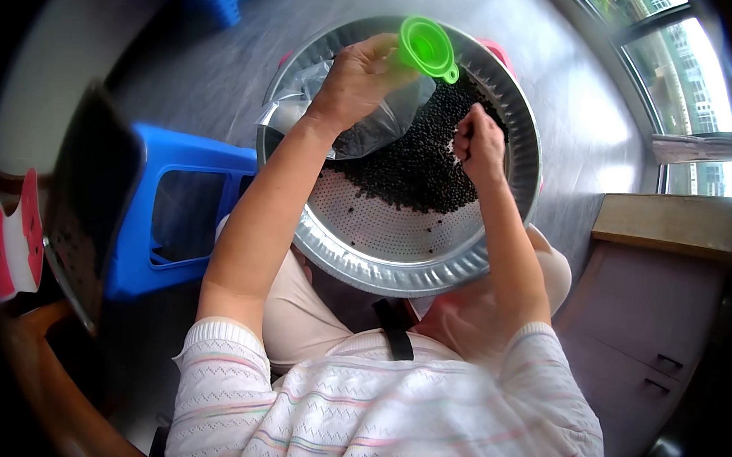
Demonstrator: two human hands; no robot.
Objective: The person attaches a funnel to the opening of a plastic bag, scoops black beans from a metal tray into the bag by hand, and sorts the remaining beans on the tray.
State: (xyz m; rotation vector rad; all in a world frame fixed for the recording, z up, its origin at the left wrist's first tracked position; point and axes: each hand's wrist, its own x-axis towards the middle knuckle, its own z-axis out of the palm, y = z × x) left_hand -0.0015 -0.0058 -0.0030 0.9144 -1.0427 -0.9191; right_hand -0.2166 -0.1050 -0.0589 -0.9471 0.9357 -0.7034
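Observation:
My left hand [361, 79] is closed around a bright green funnel [426, 48], its wide mouth facing up, above the far side of a round metal basin [356, 265]. Beneath that hand a clear plastic bag [379, 130] lies in the basin; its contents I cannot make out. Small black beans or seeds [419, 169] are heaped over the basin's perforated bottom. My right hand [480, 143] hovers over the heap at the right with its fingers curled together. Whatever sits inside those fingers is hidden.
The basin stands in front of my knees, with pink-red parts [498, 53] showing behind its rim. A blue plastic stool [135, 216] is at the left, beside a dark panel [94, 206] and a wooden chair arm [44, 361]. A cabinet [635, 300] stands at the right under windows.

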